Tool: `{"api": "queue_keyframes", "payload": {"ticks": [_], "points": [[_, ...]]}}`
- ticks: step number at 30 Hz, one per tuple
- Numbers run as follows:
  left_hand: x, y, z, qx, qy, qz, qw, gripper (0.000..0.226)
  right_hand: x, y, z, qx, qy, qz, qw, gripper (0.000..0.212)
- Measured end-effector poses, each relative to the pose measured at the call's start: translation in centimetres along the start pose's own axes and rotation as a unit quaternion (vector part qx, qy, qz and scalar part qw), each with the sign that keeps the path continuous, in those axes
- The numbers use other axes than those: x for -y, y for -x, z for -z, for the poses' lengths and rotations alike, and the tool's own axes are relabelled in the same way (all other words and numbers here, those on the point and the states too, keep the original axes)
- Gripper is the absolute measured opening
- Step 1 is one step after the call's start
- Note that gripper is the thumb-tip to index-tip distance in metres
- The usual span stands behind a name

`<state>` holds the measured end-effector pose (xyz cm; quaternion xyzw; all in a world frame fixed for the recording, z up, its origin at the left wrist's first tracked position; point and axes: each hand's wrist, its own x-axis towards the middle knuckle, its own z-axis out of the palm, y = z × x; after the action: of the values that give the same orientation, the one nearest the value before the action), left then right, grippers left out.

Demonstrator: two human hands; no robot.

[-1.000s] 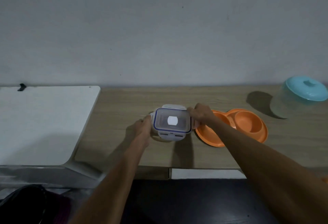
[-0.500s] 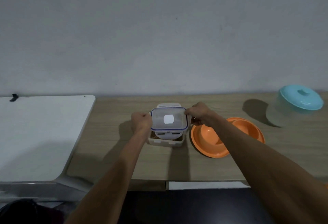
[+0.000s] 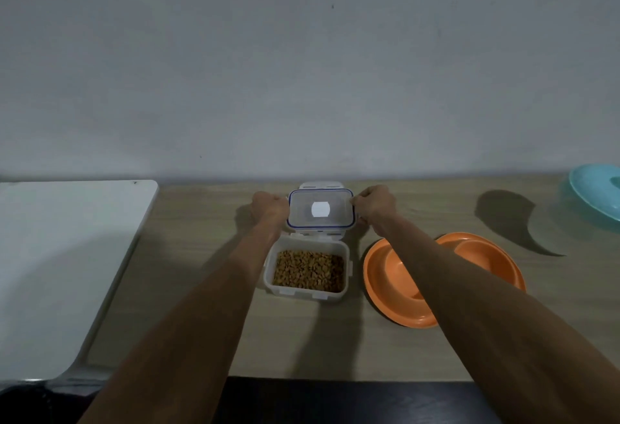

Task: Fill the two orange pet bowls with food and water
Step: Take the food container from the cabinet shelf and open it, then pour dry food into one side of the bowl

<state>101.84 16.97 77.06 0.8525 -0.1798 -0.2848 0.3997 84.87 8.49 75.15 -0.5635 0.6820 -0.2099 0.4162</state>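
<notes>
A clear plastic container (image 3: 270, 281) full of brown pet kibble (image 3: 308, 270) stands open on the wooden table. Its blue-rimmed clear lid (image 3: 320, 210) is held just behind the container, near the wall. My left hand (image 3: 269, 204) grips the lid's left edge and my right hand (image 3: 373, 204) grips its right edge. The orange double pet bowl (image 3: 382, 276) lies to the right of the container, with nothing showing in it, partly hidden by my right forearm.
A translucent jug with a teal lid (image 3: 595, 188) stands at the far right by the wall. A white surface (image 3: 60, 256) adjoins the wooden table (image 3: 201, 222) on the left. The table's front edge runs along the bottom.
Both hands lifted the lid off the container and carried it back toward the wall, uncovering the kibble. The camera view shifted, so the jug now sits at the frame's right edge.
</notes>
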Motion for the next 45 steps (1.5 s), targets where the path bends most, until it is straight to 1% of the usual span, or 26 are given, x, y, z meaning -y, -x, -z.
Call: {"api": "queue_keyframes", "payload": {"ticks": [2,3,4,5,6,9,11,13,15,18,19,20,22,24,26,28,30,33,34,36,38,40,42,45], "points": [[0.6,-0.5,-0.3,0.017,-0.002,0.011,1.0,0.017,-0.5,0.0,-0.6,0.0,0.01,0.006,1.0,0.012],[0.8,-0.7,-0.4,0.026,-0.003,0.013,1.0,0.01,-0.6,0.2,-0.7,0.0,0.018,0.011,1.0,0.013],[1.1,-1.0,-0.5,0.024,-0.009,0.017,1.0,0.009,-0.7,0.3,-0.8,-0.001,0.021,0.013,1.0,0.014],[1.3,-1.2,-0.7,0.02,-0.009,0.031,0.999,0.016,-0.8,0.6,-0.8,-0.004,0.017,0.013,1.0,0.016],[1.4,-1.2,-0.6,0.022,-0.012,0.031,0.999,0.018,-0.8,0.8,-0.9,-0.008,0.013,0.013,1.0,0.017],[1.2,-1.1,-0.2,0.033,-0.002,0.038,0.999,0.011,-1.0,0.9,-0.9,-0.015,0.015,0.021,1.0,0.019],[1.1,-1.2,0.3,0.049,0.005,0.042,0.998,0.011,-1.1,0.9,-0.7,-0.012,0.024,0.023,0.999,0.018],[1.3,-1.2,0.8,0.079,0.023,0.049,0.995,0.016,-0.7,1.5,-0.1,0.0,0.034,0.024,0.999,0.017],[1.6,-0.7,1.5,0.104,0.022,0.052,0.993,0.024,-0.3,2.2,0.5,0.007,0.059,0.035,0.998,0.022],[3.1,0.1,2.8,0.075,-0.008,0.058,0.995,0.019,0.3,3.7,1.5,0.001,0.109,0.077,0.991,0.029],[3.8,0.5,3.2,0.069,-0.01,0.061,0.996,0.022,0.5,4.4,1.8,0.003,0.123,0.093,0.988,0.03],[4.6,0.7,3.6,0.064,-0.01,0.063,0.996,0.024,0.6,5.2,2.0,0.015,0.137,0.103,0.985,0.031],[6.0,1.5,4.4,0.048,-0.037,0.054,0.997,0.027,0.9,6.7,2.3,0.067,0.169,0.107,0.977,0.039],[7.2,2.6,5.3,0.033,-0.098,0.038,0.994,0.034,0.9,8.1,2.4,0.127,0.196,0.093,0.968,0.048],[7.8,4.2,6.3,0.018,-0.139,0.009,0.99,0.038,0.6,9.6,2.6,0.165,0.201,0.067,0.963,0.048],[7.8,6.3,7.1,0.015,-0.145,-0.024,0.989,0.037,0.1,10.9,2.5,0.184,0.187,0.038,0.964,0.041],[7.7,8.3,7.7,0.041,-0.118,-0.034,0.992,0.029,-0.3,12.3,2.3,0.187,0.176,0.017,0.966,0.031],[9.0,8.6,7.8,0.07,-0.13,-0.075,0.986,0.028,-0.9,13.3,1.7,0.159,0.16,0.036,0.974,0.01],[9.5,8.4,7.8,0.074,-0.151,-0.083,0.982,0.031,-0.9,13.7,1.6,0.157,0.128,0.03,0.979,0.009],[9.9,8.4,7.7,0.062,-0.178,-0.088,0.978,0.036,-0.8,14.4,1.8,0.162,0.052,-0.017,0.985,0.015],[9.6,9.3,7.4,0.065,-0.161,-0.079,0.982,0.038,-0.5,14.6,2.5,0.174,0.014,-0.043,0.984,0.02],[9.0,10.5,7.0,0.063,-0.156,-0.078,0.983,0.039,-0.3,14.5,3.8,0.182,-0.016,-0.047,0.982,0.024],[8.5,11.6,6.1,0.063,-0.162,-0.094,0.98,0.04,-0.2,14.5,5.8,0.18,-0.043,-0.052,0.981,0.028],[7.6,13.6,4.0,0.091,-0.175,-0.137,0.971,0.035,-0.5,14.3,9.6,0.166,-0.089,-0.043,0.981,0.025]]}}
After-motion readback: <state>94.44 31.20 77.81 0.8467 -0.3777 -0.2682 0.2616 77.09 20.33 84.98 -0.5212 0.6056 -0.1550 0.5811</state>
